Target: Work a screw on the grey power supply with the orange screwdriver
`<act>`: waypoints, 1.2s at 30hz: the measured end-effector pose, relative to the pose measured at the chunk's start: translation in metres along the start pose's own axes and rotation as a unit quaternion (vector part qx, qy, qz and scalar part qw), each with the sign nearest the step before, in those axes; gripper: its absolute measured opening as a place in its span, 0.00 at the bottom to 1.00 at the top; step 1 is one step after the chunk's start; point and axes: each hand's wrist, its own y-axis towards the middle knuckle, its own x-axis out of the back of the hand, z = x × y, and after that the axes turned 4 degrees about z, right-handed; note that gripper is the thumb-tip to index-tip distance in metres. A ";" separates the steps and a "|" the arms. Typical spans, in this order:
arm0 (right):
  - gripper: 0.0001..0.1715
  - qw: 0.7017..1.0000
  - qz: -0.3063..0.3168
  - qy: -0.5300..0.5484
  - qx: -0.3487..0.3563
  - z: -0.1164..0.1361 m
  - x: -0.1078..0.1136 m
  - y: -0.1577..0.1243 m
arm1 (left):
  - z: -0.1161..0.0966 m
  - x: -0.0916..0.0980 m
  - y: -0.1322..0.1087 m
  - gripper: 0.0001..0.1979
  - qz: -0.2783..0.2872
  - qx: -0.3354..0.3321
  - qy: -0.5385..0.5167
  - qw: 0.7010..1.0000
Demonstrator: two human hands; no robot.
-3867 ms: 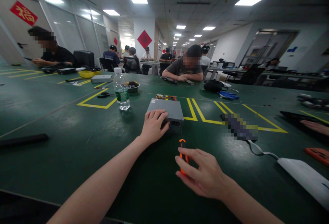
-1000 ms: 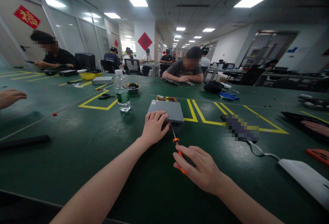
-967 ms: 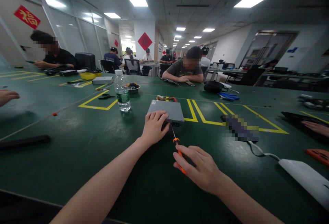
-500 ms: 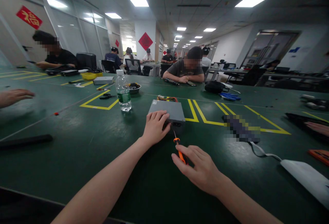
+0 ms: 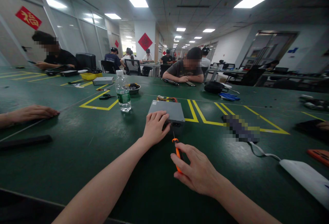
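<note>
A grey metal computer power supply (image 5: 171, 109) lies on the green table in front of me, its coloured cables (image 5: 167, 98) bunched behind it. My left hand (image 5: 155, 126) grips its near left corner, fingers over the top and thumb at the front face. In my right hand (image 5: 196, 167) is an orange and black screwdriver (image 5: 178, 155), held by the handle between thumb and fingers. Its thin shaft points up at the front face of the power supply, below the socket. Whether the tip sits in a screw is too small to tell.
A water bottle (image 5: 123, 93) stands left of the power supply, near a metal bowl (image 5: 135, 88). Blue gloves (image 5: 229, 96) and a white power strip (image 5: 303, 176) lie to the right. Another person's hand (image 5: 38, 112) rests at left; a person (image 5: 185, 68) sits opposite.
My right fingers have shifted around the screwdriver handle, which now points more straight up. My left hand stays put. The other person's hand at left has come further right over the table.
</note>
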 end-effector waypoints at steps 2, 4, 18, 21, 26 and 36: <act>0.21 1.000 0.007 0.002 0.000 0.001 0.002 0.000 | 0.000 0.000 0.000 0.15 -0.003 -0.006 -0.002 1.000; 0.21 1.000 0.004 0.000 0.000 0.002 0.003 0.001 | 0.001 0.000 -0.001 0.16 -0.005 -0.015 -0.003 1.000; 0.21 0.992 -0.018 0.123 -0.034 0.004 0.003 0.002 | 0.001 -0.004 -0.003 0.11 -0.020 -0.017 -0.011 1.000; 0.18 0.995 -0.003 0.103 -0.019 0.005 0.006 0.004 | 0.001 -0.005 -0.003 0.11 -0.023 -0.009 -0.015 1.000; 0.14 0.996 -0.023 0.090 0.002 0.006 0.002 0.005 | 0.001 -0.005 -0.002 0.12 -0.021 -0.007 -0.013 1.000; 0.17 0.993 -0.009 0.120 -0.018 0.007 0.004 0.004 | 0.000 -0.008 -0.001 0.11 -0.028 0.002 -0.017 0.999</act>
